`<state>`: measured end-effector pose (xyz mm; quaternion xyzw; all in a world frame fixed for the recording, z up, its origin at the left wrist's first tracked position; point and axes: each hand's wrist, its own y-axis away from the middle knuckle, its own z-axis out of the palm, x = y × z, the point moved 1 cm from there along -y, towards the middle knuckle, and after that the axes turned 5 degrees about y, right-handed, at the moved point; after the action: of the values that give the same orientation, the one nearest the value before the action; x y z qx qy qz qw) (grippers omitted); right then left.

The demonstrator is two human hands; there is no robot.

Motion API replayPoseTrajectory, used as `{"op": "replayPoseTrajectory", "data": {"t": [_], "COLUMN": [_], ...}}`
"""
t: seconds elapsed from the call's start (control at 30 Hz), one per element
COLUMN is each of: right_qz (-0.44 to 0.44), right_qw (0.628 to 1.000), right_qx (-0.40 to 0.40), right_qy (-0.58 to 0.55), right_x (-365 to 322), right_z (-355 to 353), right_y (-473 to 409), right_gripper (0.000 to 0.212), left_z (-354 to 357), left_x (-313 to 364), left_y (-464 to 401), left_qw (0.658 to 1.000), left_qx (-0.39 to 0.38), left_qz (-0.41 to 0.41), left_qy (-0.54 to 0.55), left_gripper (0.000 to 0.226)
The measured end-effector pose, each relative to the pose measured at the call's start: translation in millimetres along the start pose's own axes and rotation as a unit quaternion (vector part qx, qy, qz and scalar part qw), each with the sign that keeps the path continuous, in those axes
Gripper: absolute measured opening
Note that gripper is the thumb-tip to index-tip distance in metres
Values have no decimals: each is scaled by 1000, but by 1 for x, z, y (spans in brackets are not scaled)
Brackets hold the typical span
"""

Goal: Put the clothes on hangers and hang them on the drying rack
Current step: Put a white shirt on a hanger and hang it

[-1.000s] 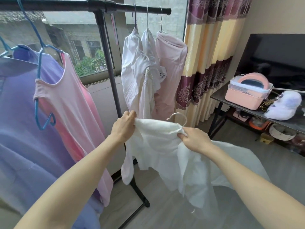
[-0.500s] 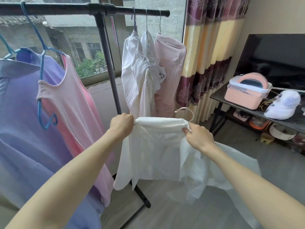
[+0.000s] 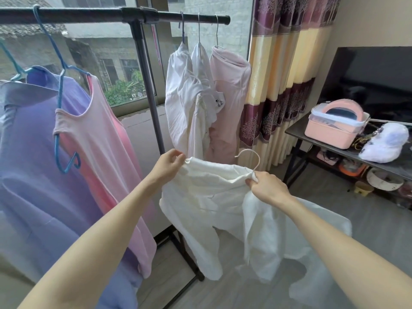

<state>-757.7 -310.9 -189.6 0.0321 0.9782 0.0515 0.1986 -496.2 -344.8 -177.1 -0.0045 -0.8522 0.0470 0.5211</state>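
Our left hand [image 3: 170,162] pinches one shoulder end of the white garment [image 3: 214,197], fingers curled onto the cloth where it wraps the tip of the hanger. Our right hand [image 3: 266,187] is clamped on the other shoulder, just under the silver hanger hook [image 3: 250,156], which stands free above the fabric. We judge the garment to be seated on its hanger, or nearly so; the right shoulder is bunched under our fingers, so we cannot tell whether it sits fully over that end.

Taking the drying rack bar [image 3: 111,16] as our landmark, the white garment is held well below it, in front of the rack's upright post. Already hanging from the bar: a purple garment [image 3: 40,152] and a pink dress [image 3: 104,148] on blue hangers toward its left end, and two white pieces [image 3: 185,103] and a pale pink one [image 3: 231,90] near its right end.

So five items look done. What remains, as far as we see, is lifting this one and hooking it onto the bar, probably in the open stretch between the two groups. No other unhung clothes are in view.
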Motion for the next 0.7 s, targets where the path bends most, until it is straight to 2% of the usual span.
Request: {"op": "replayPoseTrajectory", "data": {"t": [0.1,0.2,0.27,0.33,0.47,0.57,0.7], "right_qz": [32,46,51,46,16,7,5], "right_qw": [998,994,991,990,987,980,965], "right_qx": [1,-9,-22,-39,-83,-93,-83], "right_qy": [-55,-97,-119,-128,-137,-177,-247], "right_x": [7,11,11,11,11,11,6], "right_z": [-4,-6,-7,-7,-5,-3,-5], "right_y": [-7,-15,-16,-15,-14,-11,-6], "right_gripper": [23,27,28,28,32,37,20], "left_z": [-5,0,4,6,4,0,2], "left_x": [-6,-6,-2,0,-6,-14,-30], "left_y": [7,13,16,16,11,5,7], "left_qw": [990,955,934,932,942,954,963], "left_qx": [-79,-116,-111,-115,-127,-114,-128], "left_qz": [27,46,96,118,93,75,44], "left_qy": [-110,-268,-327,-322,-296,-267,-233], "left_gripper": [27,47,39,27,42,37,32]}}
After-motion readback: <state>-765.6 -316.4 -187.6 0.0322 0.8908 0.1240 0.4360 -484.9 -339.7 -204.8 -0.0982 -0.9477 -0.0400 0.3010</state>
